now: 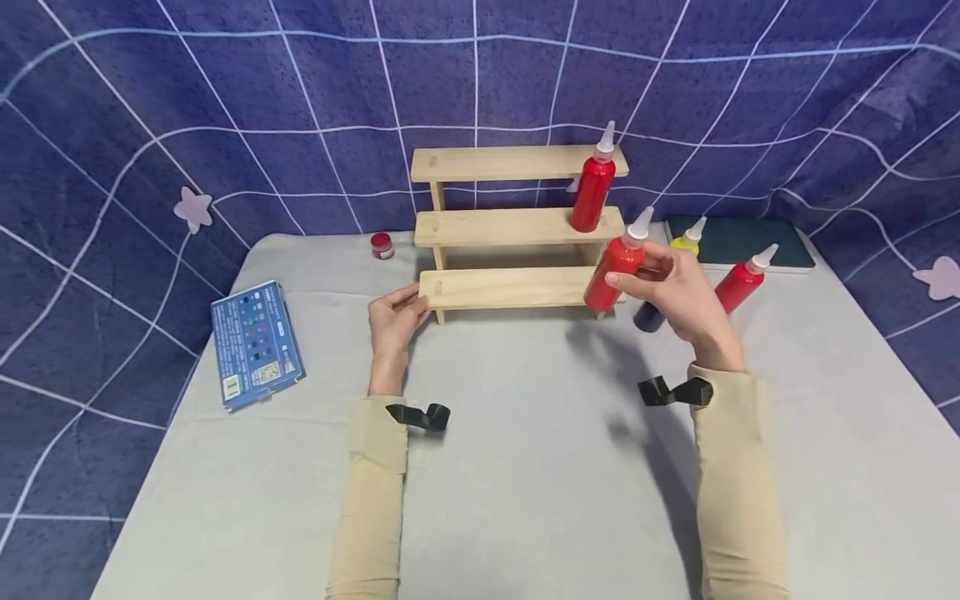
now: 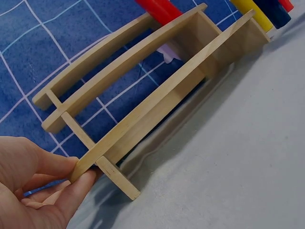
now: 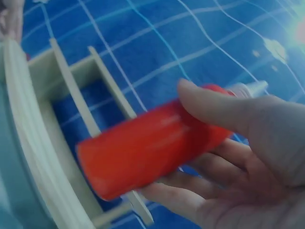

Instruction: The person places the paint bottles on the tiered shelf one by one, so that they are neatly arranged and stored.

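Observation:
A light wooden three-step rack (image 1: 517, 287) stands near the back of the table. My left hand (image 1: 393, 327) pinches the left end of its lowest step between thumb and fingers, as the left wrist view shows close up. With my right hand (image 1: 686, 292) I hold a red squeeze bottle (image 1: 613, 273) with a white nozzle, tilted, over the right end of that lowest step. In the right wrist view the thumb lies on one side of the bottle (image 3: 147, 148), fingers on the other. Another red bottle (image 1: 592, 196) stands on the middle step, at the right end.
Right of the rack are a yellow bottle (image 1: 687, 240), a dark bottle (image 1: 648, 317) partly hidden by my right hand, and a red bottle (image 1: 738, 287). Behind them lies a dark green flat board (image 1: 750, 242). A small red jar (image 1: 382, 245) and blue box (image 1: 258, 343) sit left.

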Demonstrator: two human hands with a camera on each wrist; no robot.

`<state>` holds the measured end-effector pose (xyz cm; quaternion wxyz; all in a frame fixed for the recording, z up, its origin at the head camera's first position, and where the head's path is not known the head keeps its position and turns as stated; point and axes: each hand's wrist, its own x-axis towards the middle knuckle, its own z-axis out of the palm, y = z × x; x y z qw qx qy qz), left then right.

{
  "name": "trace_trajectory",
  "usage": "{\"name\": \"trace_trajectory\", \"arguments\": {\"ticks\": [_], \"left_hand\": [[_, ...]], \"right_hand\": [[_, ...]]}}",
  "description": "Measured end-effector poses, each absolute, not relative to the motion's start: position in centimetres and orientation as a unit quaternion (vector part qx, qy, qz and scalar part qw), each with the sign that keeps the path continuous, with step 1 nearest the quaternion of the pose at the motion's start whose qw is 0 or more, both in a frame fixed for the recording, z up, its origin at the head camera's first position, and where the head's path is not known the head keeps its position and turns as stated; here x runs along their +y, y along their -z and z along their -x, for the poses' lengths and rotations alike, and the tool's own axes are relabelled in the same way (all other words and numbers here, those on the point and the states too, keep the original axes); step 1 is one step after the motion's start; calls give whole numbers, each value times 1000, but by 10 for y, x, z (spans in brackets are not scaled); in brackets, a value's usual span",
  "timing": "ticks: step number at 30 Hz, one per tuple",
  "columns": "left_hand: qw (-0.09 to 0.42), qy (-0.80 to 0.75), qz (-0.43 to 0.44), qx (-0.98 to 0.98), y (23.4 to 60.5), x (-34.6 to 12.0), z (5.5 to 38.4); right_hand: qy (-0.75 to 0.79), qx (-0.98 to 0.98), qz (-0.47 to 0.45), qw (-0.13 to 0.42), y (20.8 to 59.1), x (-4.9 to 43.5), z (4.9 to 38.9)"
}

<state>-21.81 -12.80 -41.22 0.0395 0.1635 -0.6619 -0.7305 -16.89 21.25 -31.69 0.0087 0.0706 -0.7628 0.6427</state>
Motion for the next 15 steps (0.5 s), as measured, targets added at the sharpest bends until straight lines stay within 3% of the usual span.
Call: {"name": "trace_trajectory", "arguments": {"ticks": [15], "left_hand": [[42, 736, -159, -657, 415, -129, 216]], "right_hand": [[-621, -777, -82, 67, 289, 155, 230]]}}
